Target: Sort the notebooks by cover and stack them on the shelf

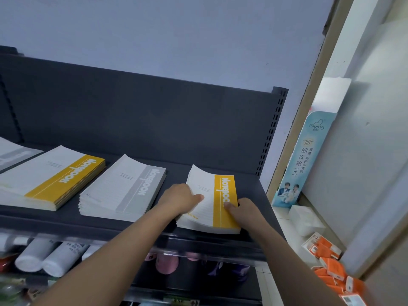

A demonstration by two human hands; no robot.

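Flanking yellow-banded notebook stack point(208, 209): left hand point(183, 198) grips left edge, right hand point(241, 209) pinches right edge; long axis runs straight ahead; both hands equally near.

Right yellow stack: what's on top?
The left hand grips the white side of the stack, the right hand its yellow edge, thumbs on top. Cover beneath them is hidden.

The grey-banded white notebook stack point(13, 154) is cut off by the left edge, and the white plastic bottles point(42, 257) below are blurred.
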